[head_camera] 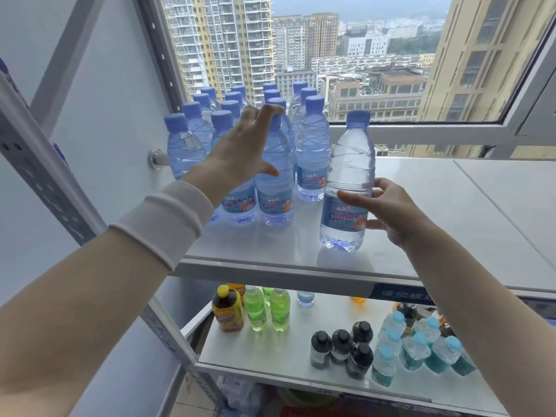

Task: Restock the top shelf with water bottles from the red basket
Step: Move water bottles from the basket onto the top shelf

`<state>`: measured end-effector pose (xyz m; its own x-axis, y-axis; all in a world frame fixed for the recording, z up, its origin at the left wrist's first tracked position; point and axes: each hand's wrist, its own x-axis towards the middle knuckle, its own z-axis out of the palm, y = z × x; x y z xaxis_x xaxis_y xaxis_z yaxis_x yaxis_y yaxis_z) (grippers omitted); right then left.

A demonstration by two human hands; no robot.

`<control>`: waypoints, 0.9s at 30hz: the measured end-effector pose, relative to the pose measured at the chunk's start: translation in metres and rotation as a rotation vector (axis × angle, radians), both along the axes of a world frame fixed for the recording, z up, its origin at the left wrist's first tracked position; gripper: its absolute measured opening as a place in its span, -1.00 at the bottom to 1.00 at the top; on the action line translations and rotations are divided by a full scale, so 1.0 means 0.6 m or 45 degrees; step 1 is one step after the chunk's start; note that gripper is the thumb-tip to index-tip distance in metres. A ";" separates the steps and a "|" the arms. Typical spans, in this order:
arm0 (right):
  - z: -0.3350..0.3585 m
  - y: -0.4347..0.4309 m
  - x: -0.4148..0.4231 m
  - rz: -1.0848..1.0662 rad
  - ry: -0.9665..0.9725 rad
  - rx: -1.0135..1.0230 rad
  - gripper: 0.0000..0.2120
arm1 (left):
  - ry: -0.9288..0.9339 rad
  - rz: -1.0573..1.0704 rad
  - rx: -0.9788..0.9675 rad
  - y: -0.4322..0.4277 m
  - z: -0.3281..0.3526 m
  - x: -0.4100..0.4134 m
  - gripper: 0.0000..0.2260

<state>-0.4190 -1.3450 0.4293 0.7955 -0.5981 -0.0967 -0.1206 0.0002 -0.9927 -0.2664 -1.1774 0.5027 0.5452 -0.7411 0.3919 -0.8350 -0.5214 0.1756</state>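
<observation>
On the top shelf a single water bottle stands upright near the front edge, with the right hand curled round its lower half, thumb in front. The left hand is spread wide, fingertips touching a cap among the grouped bottles at the shelf's left end.

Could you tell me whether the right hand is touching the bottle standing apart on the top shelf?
Touching. The head view shows the right hand with its thumb across the lone water bottle, fingers curled behind it.
</observation>
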 end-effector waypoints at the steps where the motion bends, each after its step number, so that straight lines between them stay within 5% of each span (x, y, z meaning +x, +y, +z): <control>1: 0.000 0.000 0.001 -0.003 -0.005 -0.003 -0.45 | -0.003 -0.004 0.007 -0.001 0.000 0.004 -0.14; 17: -0.010 0.004 0.051 -0.067 -0.051 -0.075 -0.44 | -0.228 -0.003 0.100 0.010 -0.001 0.021 -0.02; 27: -0.037 0.017 0.103 -0.121 -0.206 -0.270 -0.41 | -0.450 -0.060 -0.057 0.090 -0.073 -0.012 -0.29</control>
